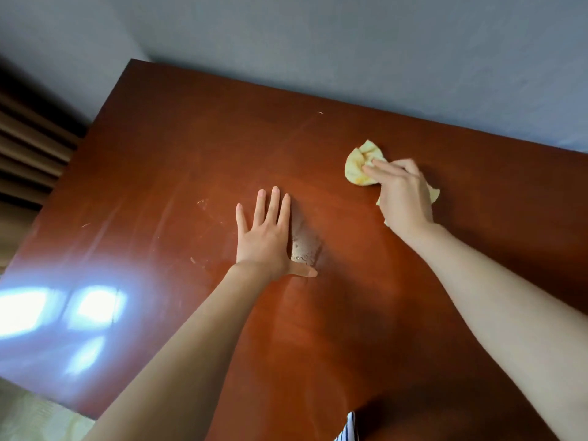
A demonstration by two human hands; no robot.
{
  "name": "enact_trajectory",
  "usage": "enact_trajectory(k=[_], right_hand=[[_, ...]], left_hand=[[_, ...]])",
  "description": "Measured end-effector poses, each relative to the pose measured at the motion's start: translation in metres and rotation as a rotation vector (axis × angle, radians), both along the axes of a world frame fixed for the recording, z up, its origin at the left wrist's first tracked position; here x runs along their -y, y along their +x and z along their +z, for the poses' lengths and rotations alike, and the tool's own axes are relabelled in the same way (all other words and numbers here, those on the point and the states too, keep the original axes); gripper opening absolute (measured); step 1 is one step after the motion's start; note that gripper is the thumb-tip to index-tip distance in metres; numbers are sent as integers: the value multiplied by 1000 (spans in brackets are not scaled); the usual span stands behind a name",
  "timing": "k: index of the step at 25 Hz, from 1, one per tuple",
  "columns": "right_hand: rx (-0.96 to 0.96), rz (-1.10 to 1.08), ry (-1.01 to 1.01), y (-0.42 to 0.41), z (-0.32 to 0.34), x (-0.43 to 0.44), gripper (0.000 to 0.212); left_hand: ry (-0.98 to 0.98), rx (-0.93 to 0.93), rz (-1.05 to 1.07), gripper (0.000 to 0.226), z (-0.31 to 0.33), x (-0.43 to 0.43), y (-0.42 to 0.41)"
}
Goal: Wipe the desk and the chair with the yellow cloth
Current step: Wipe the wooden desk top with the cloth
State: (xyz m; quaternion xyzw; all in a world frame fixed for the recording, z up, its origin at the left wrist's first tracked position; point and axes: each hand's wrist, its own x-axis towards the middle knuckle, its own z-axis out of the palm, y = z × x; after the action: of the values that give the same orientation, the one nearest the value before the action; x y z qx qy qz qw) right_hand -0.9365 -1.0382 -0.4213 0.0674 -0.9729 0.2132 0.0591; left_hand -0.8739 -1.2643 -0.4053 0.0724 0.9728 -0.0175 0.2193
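Observation:
The reddish-brown wooden desk (178, 173) fills most of the view. A crumpled yellow cloth (358, 163) lies on the desk's right part, near the back edge. My right hand (402, 194) grips the cloth, fingers curled over it and pressing it to the wood; part of the cloth sticks out behind the hand. Flat on the middle of the desk lies my left hand (265, 235), fingers straight and spread, thumb out to the right. The chair is not in view.
A grey-blue wall (350, 43) runs along the desk's back edge. Brown curtain folds (28, 148) hang at the left. A worn, scuffed patch (305, 248) marks the wood by my left hand. Window glare (63, 310) covers the desk's front left.

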Motion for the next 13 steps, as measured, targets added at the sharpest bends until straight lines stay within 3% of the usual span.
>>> enact_trajectory(k=[8,13], right_hand=[[46,4,78,-120,0,46,52],[39,107,107,-140,-9,86,53]], left_hand=[[43,-31,-31,146,-11,1,-5],[32,-25,-13,144,-15,6,-6]])
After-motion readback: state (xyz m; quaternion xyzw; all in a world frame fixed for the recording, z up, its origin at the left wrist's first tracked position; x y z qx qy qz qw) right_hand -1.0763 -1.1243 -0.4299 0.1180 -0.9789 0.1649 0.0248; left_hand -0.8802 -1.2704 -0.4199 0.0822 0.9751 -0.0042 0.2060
